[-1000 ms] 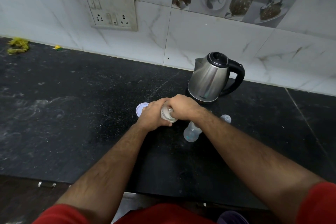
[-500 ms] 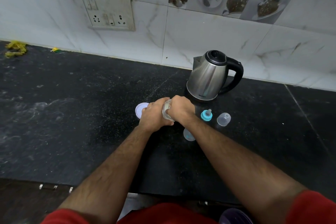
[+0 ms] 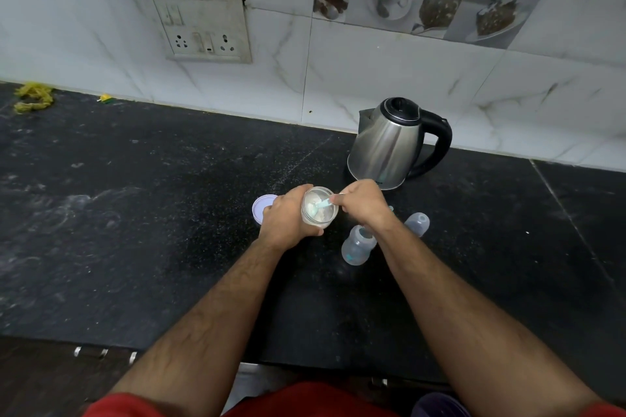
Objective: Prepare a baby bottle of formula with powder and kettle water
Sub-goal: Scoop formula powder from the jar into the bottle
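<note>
Left hand grips jar; right hand apparently pinches scoop.

One head cam, wide-angle, looks fwd and down from close above the counter; wall fills frame top, both forearms enter from bottom.

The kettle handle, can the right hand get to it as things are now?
Probably not yet: the right hand is holding the scoop in the powder jar. The kettle handle faces right, unobstructed.
</note>
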Demonstrator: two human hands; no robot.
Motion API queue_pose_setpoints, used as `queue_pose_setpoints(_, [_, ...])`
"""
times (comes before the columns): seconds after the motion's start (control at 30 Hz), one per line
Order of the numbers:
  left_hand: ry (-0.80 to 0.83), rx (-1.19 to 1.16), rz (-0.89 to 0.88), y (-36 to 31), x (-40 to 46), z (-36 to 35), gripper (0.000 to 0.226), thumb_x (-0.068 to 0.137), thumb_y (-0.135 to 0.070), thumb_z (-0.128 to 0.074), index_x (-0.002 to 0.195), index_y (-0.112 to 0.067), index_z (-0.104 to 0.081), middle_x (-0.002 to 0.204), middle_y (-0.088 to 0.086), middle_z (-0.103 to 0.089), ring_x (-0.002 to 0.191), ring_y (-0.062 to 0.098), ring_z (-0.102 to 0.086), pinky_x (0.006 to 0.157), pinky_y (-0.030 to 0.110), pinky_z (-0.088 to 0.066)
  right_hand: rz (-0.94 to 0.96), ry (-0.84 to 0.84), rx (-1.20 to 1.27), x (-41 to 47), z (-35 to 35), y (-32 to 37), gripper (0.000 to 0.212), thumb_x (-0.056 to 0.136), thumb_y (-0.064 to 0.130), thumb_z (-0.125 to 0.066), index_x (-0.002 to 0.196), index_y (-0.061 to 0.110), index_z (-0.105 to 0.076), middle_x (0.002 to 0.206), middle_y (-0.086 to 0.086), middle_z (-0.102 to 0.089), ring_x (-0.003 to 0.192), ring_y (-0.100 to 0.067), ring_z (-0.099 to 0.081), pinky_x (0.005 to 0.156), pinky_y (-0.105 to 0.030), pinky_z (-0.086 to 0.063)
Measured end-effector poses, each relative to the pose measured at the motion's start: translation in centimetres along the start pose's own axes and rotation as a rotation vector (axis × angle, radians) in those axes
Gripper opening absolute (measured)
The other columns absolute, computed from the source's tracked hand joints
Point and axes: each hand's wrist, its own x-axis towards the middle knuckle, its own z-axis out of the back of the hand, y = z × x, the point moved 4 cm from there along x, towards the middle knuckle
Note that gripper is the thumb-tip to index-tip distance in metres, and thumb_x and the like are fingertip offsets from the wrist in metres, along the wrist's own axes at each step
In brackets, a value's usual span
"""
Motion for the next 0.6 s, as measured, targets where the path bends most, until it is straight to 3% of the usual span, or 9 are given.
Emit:
queue_pose_setpoints(0.13, [0.007, 0.008, 0.01, -0.1, 0.1, -0.1, 0.095, 0.056, -0.035, -0.091, 0.138, -0.036, -0.043, 0.129, -0.015, -0.062, 0.122, 0.017, -0.055, 0.097, 0.044, -0.041, -0.07, 0.002, 0.105, -0.2, 0.6, -1.1, 0.021, 0.081, 0.023, -0.08, 0.069, 0.014, -0.066, 0.05, 0.004, -0.055, 0.044, -0.011, -0.045, 0.033, -0.015, -0.03])
queue_pose_setpoints(0.37, [-0.012, 0.011, 0.012, -0.1, -0.1, -0.4, 0.095, 0.056, -0.035, -0.09, 0.138, -0.037, -0.042, 0.13, -0.014, -0.061, 0.123, 0.019, -0.054, 0.095, 0.042, -0.036, -0.142, 0.004, 0.126, -0.4, 0.5, -2.4, 0.034, 0.082, 0.02, -0.079, 0.056, 0.014, -0.058, 0.051, 0.0, -0.05, 0.045, -0.013, -0.041, 0.036, -0.018, -0.031])
queue_pose_setpoints(0.6, [-0.002, -0.106, 0.063, 0.7, 0.2, -0.6, 0.088, 0.056, -0.035, -0.087, 0.131, -0.041, -0.043, 0.119, -0.012, -0.064, 0.116, 0.02, -0.056, 0.1, 0.046, -0.044, -0.047, -0.019, 0.219, -1.2, 2.3, -1.2, 0.032, 0.085, 0.021, -0.076, 0.059, 0.013, -0.06, 0.043, 0.005, -0.046, 0.035, -0.009, -0.035, 0.036, -0.02, -0.028])
